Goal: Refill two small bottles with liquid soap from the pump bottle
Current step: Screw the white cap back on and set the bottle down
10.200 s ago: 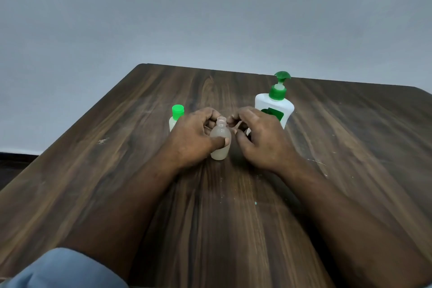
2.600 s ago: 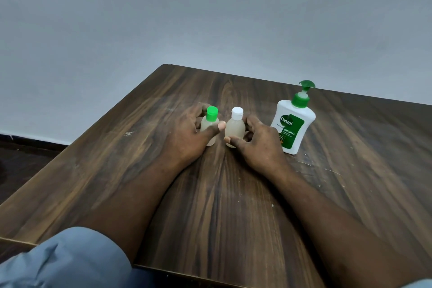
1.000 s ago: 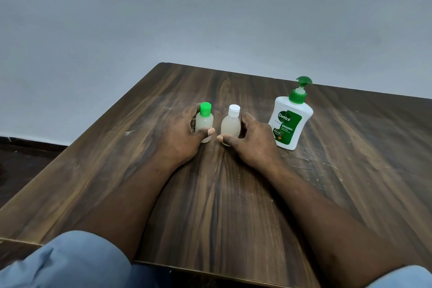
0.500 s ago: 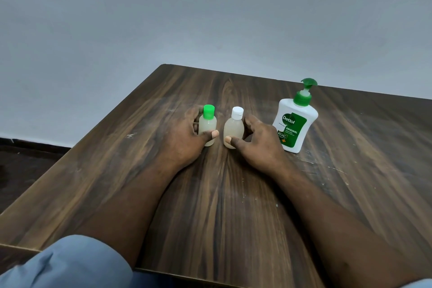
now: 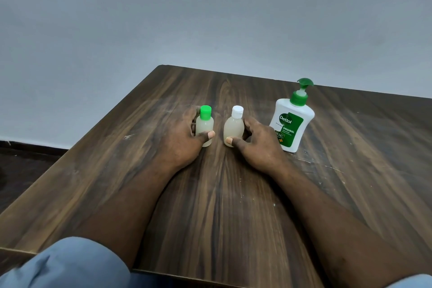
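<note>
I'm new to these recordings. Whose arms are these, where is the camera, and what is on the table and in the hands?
There is no machine here: a person works with two bare hands. The one camera is worn on the person's head and looks forward and down, so both arms reach in from the bottom edge. Three things stand upright on the wooden table: a green-capped small bottle, a white-capped small bottle and, further right, a white pump bottle with a green pump. Both small bottles are capped and show pale liquid inside. The left hand has its grip around the green-capped small bottle, thumb across the front. The right hand holds the white-capped small bottle the same way. No hand grips the pump bottle. A blue sleeve shows at the lower left.
</note>
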